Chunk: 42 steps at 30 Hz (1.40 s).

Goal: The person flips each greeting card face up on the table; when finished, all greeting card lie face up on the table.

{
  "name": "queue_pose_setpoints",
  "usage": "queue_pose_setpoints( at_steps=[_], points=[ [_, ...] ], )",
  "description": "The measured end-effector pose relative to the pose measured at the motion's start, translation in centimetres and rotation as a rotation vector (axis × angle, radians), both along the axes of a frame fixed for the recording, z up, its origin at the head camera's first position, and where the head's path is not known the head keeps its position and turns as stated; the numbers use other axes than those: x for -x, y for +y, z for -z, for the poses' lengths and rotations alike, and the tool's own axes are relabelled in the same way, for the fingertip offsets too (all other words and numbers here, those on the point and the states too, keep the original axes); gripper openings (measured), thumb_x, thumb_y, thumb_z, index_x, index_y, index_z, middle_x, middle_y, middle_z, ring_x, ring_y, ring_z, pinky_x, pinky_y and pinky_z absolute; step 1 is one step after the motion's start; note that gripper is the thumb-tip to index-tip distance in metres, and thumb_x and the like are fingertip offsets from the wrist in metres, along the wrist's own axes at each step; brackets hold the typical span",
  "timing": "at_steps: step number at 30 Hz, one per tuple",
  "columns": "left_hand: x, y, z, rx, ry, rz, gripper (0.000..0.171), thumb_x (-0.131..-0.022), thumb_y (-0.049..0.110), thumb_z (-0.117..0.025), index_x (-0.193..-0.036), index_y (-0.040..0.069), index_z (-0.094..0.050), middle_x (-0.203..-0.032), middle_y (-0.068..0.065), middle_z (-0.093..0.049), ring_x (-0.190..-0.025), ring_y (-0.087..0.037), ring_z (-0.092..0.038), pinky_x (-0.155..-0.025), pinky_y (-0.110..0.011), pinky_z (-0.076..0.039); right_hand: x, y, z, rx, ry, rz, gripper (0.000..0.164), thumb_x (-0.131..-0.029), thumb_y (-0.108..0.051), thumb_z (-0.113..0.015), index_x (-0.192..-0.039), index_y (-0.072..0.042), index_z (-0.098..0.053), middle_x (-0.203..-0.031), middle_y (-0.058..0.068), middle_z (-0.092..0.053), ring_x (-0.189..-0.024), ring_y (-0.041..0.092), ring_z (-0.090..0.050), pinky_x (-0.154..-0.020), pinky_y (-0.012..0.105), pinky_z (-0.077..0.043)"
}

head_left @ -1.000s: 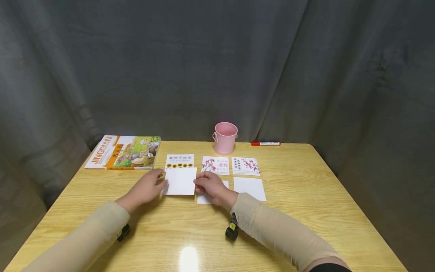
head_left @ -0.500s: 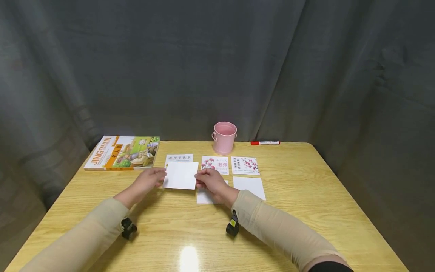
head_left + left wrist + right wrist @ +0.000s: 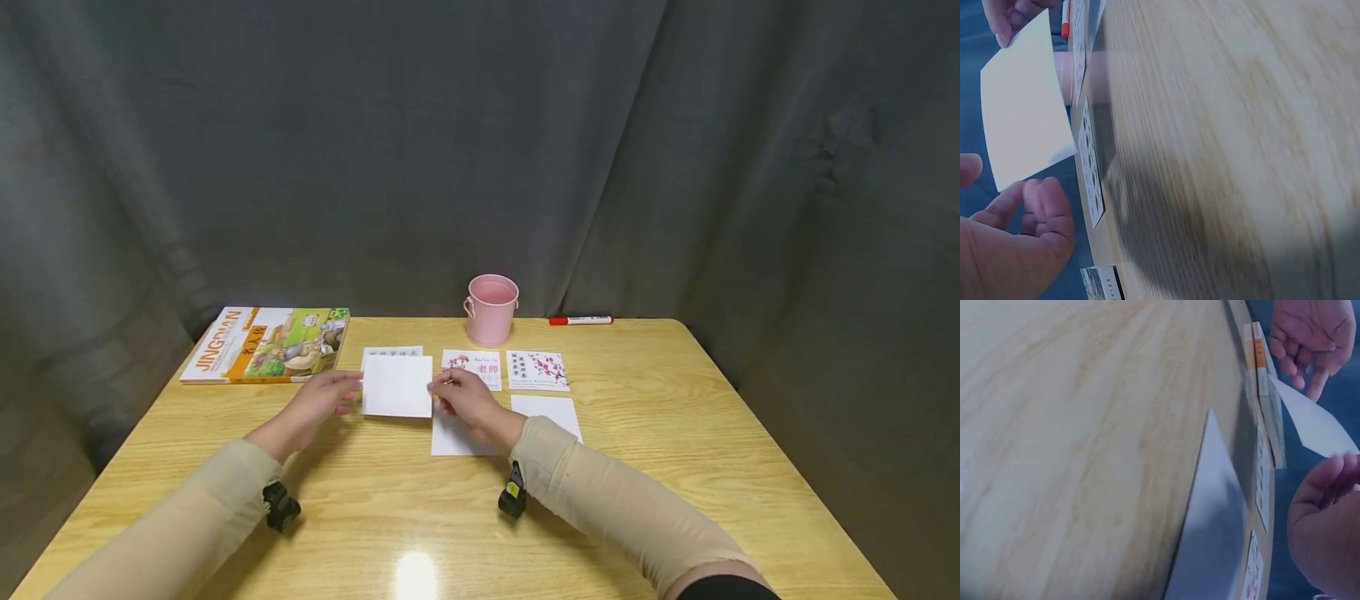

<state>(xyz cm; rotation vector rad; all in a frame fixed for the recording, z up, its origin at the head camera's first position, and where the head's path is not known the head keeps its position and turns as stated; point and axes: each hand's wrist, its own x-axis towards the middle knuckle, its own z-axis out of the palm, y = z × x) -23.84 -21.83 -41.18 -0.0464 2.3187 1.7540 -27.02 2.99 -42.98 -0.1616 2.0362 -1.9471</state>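
A white square card (image 3: pixel 397 387) is raised off the table, its blank side toward the head camera. My right hand (image 3: pixel 472 404) pinches its right edge between thumb and fingers. At the card's left edge is my left hand (image 3: pixel 311 408). In the left wrist view the fingertips (image 3: pixel 1047 194) of that hand meet the card's lower edge while the thumb stands apart from it. Behind the held card lies a printed card (image 3: pixel 392 351), mostly covered in the head view; its row of flowers shows in the left wrist view.
A white card (image 3: pixel 456 437) lies partly under my right hand, another (image 3: pixel 551 410) to its right. Two flower-printed cards (image 3: pixel 491 367) lie behind them. A pink bucket (image 3: pixel 492 312) and a red-capped marker (image 3: pixel 581 320) stand farther back. Books (image 3: pixel 277 346) lie at the back left.
The white card has risen off the table and moved slightly away, now covering more of the printed card behind. Its near-side tilt has steepened. The left hand's fingers have straightened along its edge.
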Motion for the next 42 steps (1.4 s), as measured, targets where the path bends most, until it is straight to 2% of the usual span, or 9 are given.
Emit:
queue_pose_setpoints(
  at_steps=[6,10,16,23,28,32,37,39,42],
  points=[
    [0.3,-0.2,0.1,-0.085,0.031,-0.049,0.048,-0.110,0.016,-0.043,-0.145,-0.016,-0.042,-0.124,-0.016,-0.065,-0.104,-0.019,-0.059,-0.093,-0.038,-0.051,0.3,0.0,-0.4,0.078,-0.028,0.000,0.006,-0.103,0.000,-0.056,-0.104,0.005,-0.059,-0.078,0.004,-0.064,-0.066,0.007,-0.063,-0.062,0.019,-0.055],
    [0.5,-0.3,0.3,-0.203,0.014,-0.089,0.043,-0.111,0.017,-0.038,-0.139,-0.015,-0.046,-0.109,-0.001,-0.072,-0.095,-0.008,-0.066,-0.086,-0.029,-0.053,0.5,0.0,-0.5,0.115,-0.062,-0.012,0.014,-0.105,-0.001,-0.052,-0.108,0.009,-0.060,-0.081,0.005,-0.066,-0.071,0.007,-0.066,-0.068,0.020,-0.057],
    [0.5,-0.4,1.0,-0.205,0.037,-0.133,0.036,-0.110,0.016,-0.044,-0.128,-0.014,-0.057,-0.098,0.004,-0.068,-0.085,-0.006,-0.066,-0.081,-0.028,-0.056,0.4,0.1,0.0,0.093,-0.050,-0.027,0.013,-0.103,0.000,-0.054,-0.104,0.010,-0.062,-0.078,0.004,-0.064,-0.068,0.008,-0.063,-0.067,0.020,-0.057],
    [0.6,0.1,1.7,-0.152,0.038,-0.127,0.032,-0.107,0.008,-0.047,-0.131,-0.013,-0.046,-0.094,-0.004,-0.063,-0.079,-0.009,-0.059,-0.071,-0.026,-0.052,0.3,-0.1,0.7,0.048,-0.029,0.022,0.014,-0.098,0.006,-0.058,-0.112,0.008,-0.055,-0.082,0.005,-0.062,-0.066,0.009,-0.060,-0.064,0.019,-0.054],
    [1.0,0.3,1.9,-0.169,0.003,-0.027,0.044,-0.110,0.017,-0.040,-0.138,-0.017,-0.040,-0.095,-0.004,-0.065,-0.079,-0.009,-0.061,-0.070,-0.024,-0.053,0.4,-0.1,1.1,-0.083,0.046,-0.006,0.014,-0.097,0.001,-0.060,-0.108,0.008,-0.065,-0.100,0.009,-0.068,-0.089,0.016,-0.063,-0.079,0.026,-0.055],
    [1.1,1.3,1.6,-0.066,0.026,0.117,0.042,-0.109,0.019,-0.046,-0.133,-0.015,-0.046,-0.095,-0.008,-0.067,-0.078,-0.013,-0.064,-0.073,-0.030,-0.053,0.3,-0.1,1.1,-0.224,0.144,-0.086,0.016,-0.099,-0.004,-0.062,-0.110,0.004,-0.071,-0.121,0.014,-0.068,-0.117,0.025,-0.059,-0.100,0.035,-0.050],
    [0.8,2.9,1.3,0.233,0.187,0.202,0.032,-0.104,0.020,-0.060,-0.122,-0.006,-0.061,-0.095,-0.009,-0.060,-0.081,-0.019,-0.055,-0.070,-0.035,-0.047,0.0,-0.2,0.8,-0.274,0.185,-0.182,0.018,-0.100,-0.007,-0.063,-0.113,0.000,-0.073,-0.100,0.006,-0.067,-0.092,0.017,-0.058,-0.080,0.029,-0.049],
    [0.8,3.2,1.2,0.285,0.235,0.209,0.023,-0.102,0.016,-0.063,-0.113,-0.003,-0.067,-0.089,-0.007,-0.057,-0.078,-0.019,-0.051,-0.067,-0.034,-0.043,-0.1,-0.3,0.7,-0.262,0.185,-0.190,0.018,-0.100,-0.006,-0.063,-0.113,0.000,-0.073,-0.096,0.003,-0.065,-0.088,0.014,-0.056,-0.077,0.026,-0.047],
    [1.0,3.0,1.3,0.261,0.267,0.202,0.014,-0.101,0.009,-0.062,-0.101,-0.001,-0.070,-0.080,-0.004,-0.056,-0.073,-0.018,-0.048,-0.065,-0.032,-0.041,-0.1,-0.4,0.7,-0.239,0.179,-0.179,0.018,-0.099,-0.008,-0.064,-0.114,0.000,-0.071,-0.094,0.003,-0.063,-0.084,0.012,-0.054,-0.075,0.025,-0.046]
  ],
)
